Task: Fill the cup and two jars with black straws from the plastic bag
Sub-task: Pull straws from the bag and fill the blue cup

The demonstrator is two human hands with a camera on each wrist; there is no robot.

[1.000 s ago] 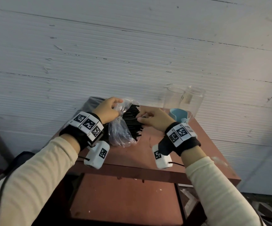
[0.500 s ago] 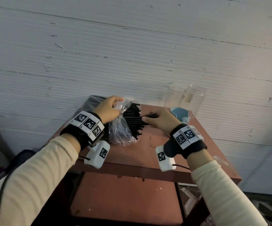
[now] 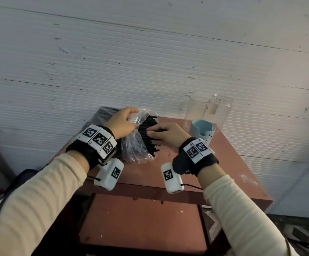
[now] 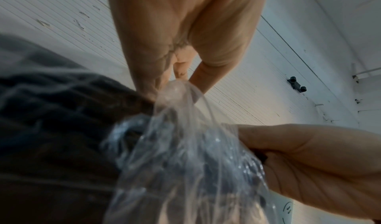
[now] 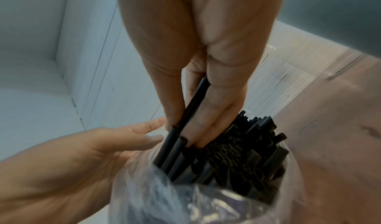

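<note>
A clear plastic bag point(image 3: 135, 146) full of black straws point(image 3: 150, 126) lies on the red-brown table point(image 3: 233, 163), its mouth facing right. My left hand point(image 3: 131, 115) pinches the bag's upper edge; the left wrist view shows the film bunched between those fingers point(image 4: 208, 71). At the bag mouth my right hand point(image 3: 151, 132) pinches a few black straws point(image 5: 193, 103), its fingertips among the straw ends point(image 5: 237, 154). To the right a light blue cup point(image 3: 201, 132) stands in front of two clear jars point(image 3: 196, 111) point(image 3: 221, 111); no straws show in them.
A white ribbed wall point(image 3: 150, 61) runs right behind the table. A dark grey bundle point(image 3: 102, 117) lies behind the bag at the back left. Below the tabletop is a lower red-brown shelf point(image 3: 140, 218). Bare tabletop shows in front of the cup.
My right hand drew a straw a short way toward the cup, then came back left to the bag mouth. The left hand has kept its hold on the bag.
</note>
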